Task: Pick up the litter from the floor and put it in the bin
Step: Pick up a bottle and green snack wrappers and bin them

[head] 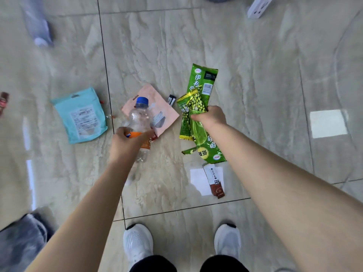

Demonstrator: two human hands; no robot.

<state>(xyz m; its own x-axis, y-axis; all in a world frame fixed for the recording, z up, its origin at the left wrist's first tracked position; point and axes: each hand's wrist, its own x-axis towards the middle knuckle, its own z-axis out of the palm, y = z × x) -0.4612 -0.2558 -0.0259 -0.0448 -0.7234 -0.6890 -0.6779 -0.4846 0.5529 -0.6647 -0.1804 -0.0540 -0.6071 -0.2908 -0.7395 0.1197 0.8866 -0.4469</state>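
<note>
My left hand [128, 143] grips an empty clear plastic bottle [140, 116] with a blue cap and orange label, held above the floor. My right hand [211, 116] is closed on a bunch of green snack wrappers [202, 89], a long one and smaller pea packets. On the tiles lie a light blue pouch [80, 114] at the left, a pink packet [157, 103] under the bottle, a small black-and-white wrapper [171, 100], and a white-and-brown sachet [215, 180] near my feet. No bin is clearly identifiable.
My white shoes [138, 244] stand at the bottom on beige marble tiles. A dark plastic-covered object [19, 238] is at the bottom left. A blurred grey-white shape [38, 28] lies at top left, a white slotted piece [257, 6] at top right.
</note>
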